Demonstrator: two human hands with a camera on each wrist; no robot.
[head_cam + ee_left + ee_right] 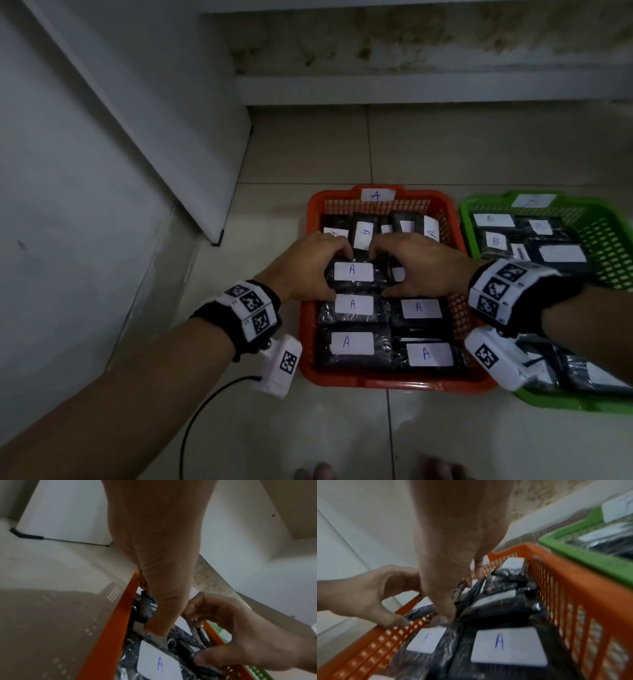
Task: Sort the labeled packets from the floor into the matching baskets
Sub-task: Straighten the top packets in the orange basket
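An orange basket point(346, 200) tagged "A" holds several black packets with white "A" labels. Over its middle, both hands hold one such packet point(354, 272) by its ends. My left hand point(334, 274) grips the left end, fingers curled over the far edge and thumb on the near edge. On the right end my right hand point(385, 274) does the same. In the left wrist view the left thumb point(159, 622) presses on a packet label. The right wrist view is blurred; it shows the right hand point(453, 599) down among the packets. A green basket point(486, 200) to the right holds "B" packets.
A white cabinet point(154, 120) stands at the left, its corner near the orange basket. A low step point(428, 89) runs along the back. A black cable point(205, 404) lies on the tiled floor under my left forearm. Toes point(322, 471) show at the bottom edge.
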